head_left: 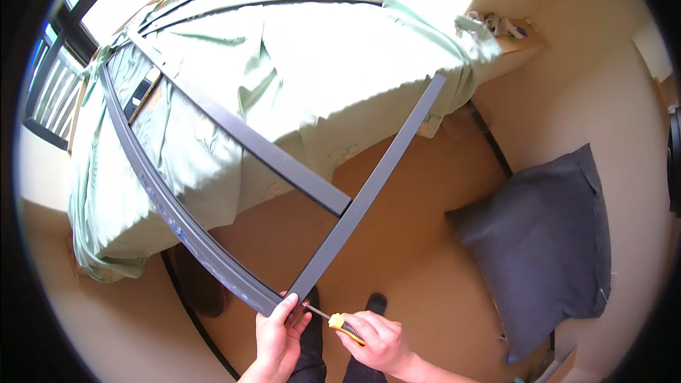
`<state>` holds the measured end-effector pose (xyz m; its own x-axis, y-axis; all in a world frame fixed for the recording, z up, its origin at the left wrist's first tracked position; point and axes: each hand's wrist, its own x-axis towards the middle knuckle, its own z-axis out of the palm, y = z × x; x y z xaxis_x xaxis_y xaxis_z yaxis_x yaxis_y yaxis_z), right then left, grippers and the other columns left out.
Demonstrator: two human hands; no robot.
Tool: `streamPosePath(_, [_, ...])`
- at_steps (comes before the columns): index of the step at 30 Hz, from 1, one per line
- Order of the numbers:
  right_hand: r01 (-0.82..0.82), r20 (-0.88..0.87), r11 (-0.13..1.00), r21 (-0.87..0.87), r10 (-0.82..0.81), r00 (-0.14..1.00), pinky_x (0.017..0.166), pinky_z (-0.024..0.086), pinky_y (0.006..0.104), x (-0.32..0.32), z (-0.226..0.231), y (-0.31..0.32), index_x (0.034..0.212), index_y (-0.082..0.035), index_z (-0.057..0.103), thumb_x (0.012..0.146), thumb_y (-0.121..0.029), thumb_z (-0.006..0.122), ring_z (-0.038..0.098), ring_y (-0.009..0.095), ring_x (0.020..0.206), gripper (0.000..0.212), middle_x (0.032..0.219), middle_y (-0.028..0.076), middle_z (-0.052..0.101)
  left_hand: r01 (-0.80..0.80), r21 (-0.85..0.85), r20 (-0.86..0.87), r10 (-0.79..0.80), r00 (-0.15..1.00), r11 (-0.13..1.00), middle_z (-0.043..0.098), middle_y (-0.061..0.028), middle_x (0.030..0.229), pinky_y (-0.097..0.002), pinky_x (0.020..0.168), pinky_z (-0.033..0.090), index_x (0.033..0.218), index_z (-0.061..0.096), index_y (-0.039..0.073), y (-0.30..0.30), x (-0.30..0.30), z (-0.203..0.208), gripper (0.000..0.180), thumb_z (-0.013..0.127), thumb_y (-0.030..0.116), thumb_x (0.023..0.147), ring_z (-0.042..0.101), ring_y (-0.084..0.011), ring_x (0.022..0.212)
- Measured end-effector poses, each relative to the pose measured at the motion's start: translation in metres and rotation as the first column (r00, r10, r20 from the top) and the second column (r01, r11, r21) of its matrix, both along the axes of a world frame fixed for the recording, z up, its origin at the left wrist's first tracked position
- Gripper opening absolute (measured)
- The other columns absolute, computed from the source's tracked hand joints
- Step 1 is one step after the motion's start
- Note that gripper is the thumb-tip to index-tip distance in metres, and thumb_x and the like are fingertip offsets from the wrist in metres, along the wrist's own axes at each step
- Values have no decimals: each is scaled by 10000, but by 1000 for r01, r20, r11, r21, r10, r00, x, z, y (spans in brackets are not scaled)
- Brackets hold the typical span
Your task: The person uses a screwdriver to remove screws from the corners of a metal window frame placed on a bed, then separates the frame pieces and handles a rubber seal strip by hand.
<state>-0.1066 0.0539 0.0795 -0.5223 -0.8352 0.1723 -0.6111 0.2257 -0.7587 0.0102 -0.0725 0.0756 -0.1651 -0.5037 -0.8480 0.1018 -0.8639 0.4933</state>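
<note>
Half hidden in the closed right hand, a yellow-and-black screwdriver reaches the near corner of a grey frame; the left hand clamps that corner. Green cloth lies beneath the frame's far part, a dark bag right of the frame.

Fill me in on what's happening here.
A person is working at the near corner of a dark gray frame. Their left grip holds that corner, while their right grip holds a yellow-and-black screwdriver with its shaft pointed at it. Whether the tip sits in a screw is too small to tell. The frame's far part lies over a surface draped in pale green cloth; the near corner juts out over the brown floor.
</note>
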Motion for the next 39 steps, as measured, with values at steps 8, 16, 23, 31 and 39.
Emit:
streamPosePath(8, [-72, 967, 970, 231, -222, 123, 527, 435, 196, -3, -26, 17, 1084, -1, 638, 882, -91, 704, 598, 65, 686, 231, 892, 37, 663, -2, -37, -20, 1, 1000, 999, 672, -36, 855, -293, 659, 560, 982, 615, 66, -1, -9, 6, 139, 694, 99, 872, 667, -156, 759])
streamPosePath(16, [-105, 965, 971, 216, -195, 177, 539, 454, 190, -3, -27, 13, 1064, 1, 616, 902, -106, 687, 596, 50, 674, 207, 873, 28, 670, -1, -44, 3, 1, 1000, 999, 663, -34, 829, -271, 641, 560, 954, 616, 64, -3, -7, 11, 98, 678, 91, 884, 657, -139, 737])
streamPosePath(23, [-125, 981, 977, 171, -181, -74, 542, 441, 186, 0, -32, 16, 1078, -5, 611, 934, -144, 647, 588, 52, 673, 203, 853, 13, 648, 19, -22, 2, -19, 1000, 1000, 653, -31, 821, -269, 663, 554, 943, 611, 66, -5, -6, 10, 84, 666, 113, 900, 643, -129, 728])
streamPosePath(31, [-203, 989, 973, 110, -128, -76, 573, 441, 191, -38, -16, 30, 1145, -7, 554, 955, -133, 610, 556, 55, 681, 235, 879, 17, 594, 119, -59, 63, -115, 991, 991, 649, -48, 890, -260, 680, 532, 1015, 576, 71, 4, -9, 18, 153, 653, 168, 925, 644, -138, 791])
streamPosePath(39, [204, 363, 973, -109, -152, 919, 673, 524, 285, -190, -19, 5, 882, -12, 662, 823, -36, 707, 665, 199, 767, 77, 941, 109, 660, 443, 162, 12, -451, 893, 882, 640, -51, 935, -223, 696, 522, 1145, 547, 41, 41, -34, 15, 248, 616, 155, 937, 629, -111, 821])
